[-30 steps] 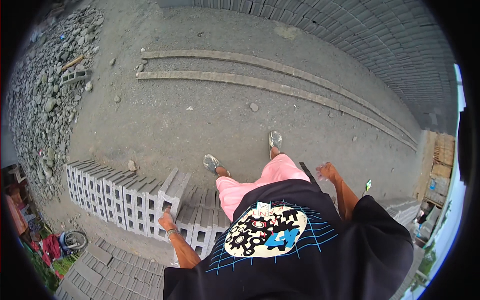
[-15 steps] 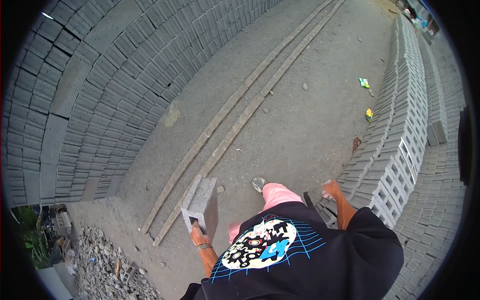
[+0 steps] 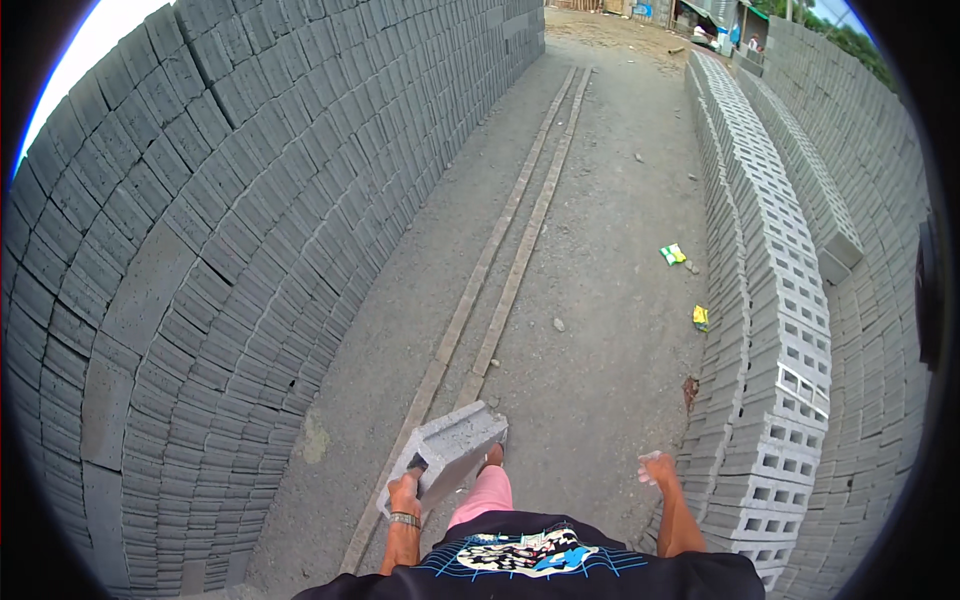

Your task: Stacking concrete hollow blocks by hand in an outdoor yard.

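Note:
A grey hollow concrete block [image 3: 455,445] hangs tilted in front of me, low on the left of centre. My left hand [image 3: 404,492] is closed on its near end, with some fingers hidden inside a dark cavity of the block. A watch or bracelet circles that wrist. On the other side, my right hand [image 3: 656,467] hangs beside the right-hand row of blocks without touching it. Its fingers are loosely bent and a little apart, pale with dust at the tips, and nothing shows in them.
A tall wall of stacked grey blocks [image 3: 290,190] rises on the left. Two narrow parallel rails [image 3: 500,300] run along the dirt ground. Lower rows of hollow blocks [image 3: 795,290] line the right. Green and yellow wrappers [image 3: 673,254] lie near them. Sheds stand at the far end.
My view has lifted and turned, showing more of the lane ahead. The block in my left hand has swung from upright to slanting rightward. My right hand now appears farther from the block row.

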Tool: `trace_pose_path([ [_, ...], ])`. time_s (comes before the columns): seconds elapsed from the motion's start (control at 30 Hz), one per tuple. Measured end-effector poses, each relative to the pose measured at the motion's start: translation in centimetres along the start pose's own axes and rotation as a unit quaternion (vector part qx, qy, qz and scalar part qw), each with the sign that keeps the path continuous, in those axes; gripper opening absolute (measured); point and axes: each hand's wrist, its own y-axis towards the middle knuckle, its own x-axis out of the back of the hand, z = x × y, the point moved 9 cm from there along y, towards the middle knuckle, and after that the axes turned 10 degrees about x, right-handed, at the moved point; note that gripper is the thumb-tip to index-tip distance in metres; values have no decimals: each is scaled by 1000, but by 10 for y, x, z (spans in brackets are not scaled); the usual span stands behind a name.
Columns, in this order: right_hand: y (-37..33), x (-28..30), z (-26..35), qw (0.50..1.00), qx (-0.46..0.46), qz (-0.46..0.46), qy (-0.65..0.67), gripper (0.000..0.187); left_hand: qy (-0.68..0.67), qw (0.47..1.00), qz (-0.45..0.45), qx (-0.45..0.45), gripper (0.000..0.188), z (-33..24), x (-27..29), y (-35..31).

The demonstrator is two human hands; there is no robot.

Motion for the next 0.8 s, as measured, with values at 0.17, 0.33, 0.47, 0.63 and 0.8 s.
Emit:
trace_pose_path([
  [0.17, 37, -76, 201, 971, 176, 72, -142, 65, 148, 987, 41, -52, 59, -120, -95, 70],
  [0.33, 46, -112, 455, 916, 334, 162, -155, 97, 287, 943, 66, -153, 55, -263, -210, 79],
  [0.47, 112, -97, 549, 884, 392, 154, -205, 115, 357, 910, 123, -173, 53, -365, -324, 64],
  [0.63, 256, -84, 581, 892, 392, 207, -86, 126, 515, 799, 168, -261, 56, -473, -495, 26],
  [0.8, 349, -49, 675, 857, 487, 162, -53, 126, 578, 707, 177, -367, 57, -600, -637, -22],
])
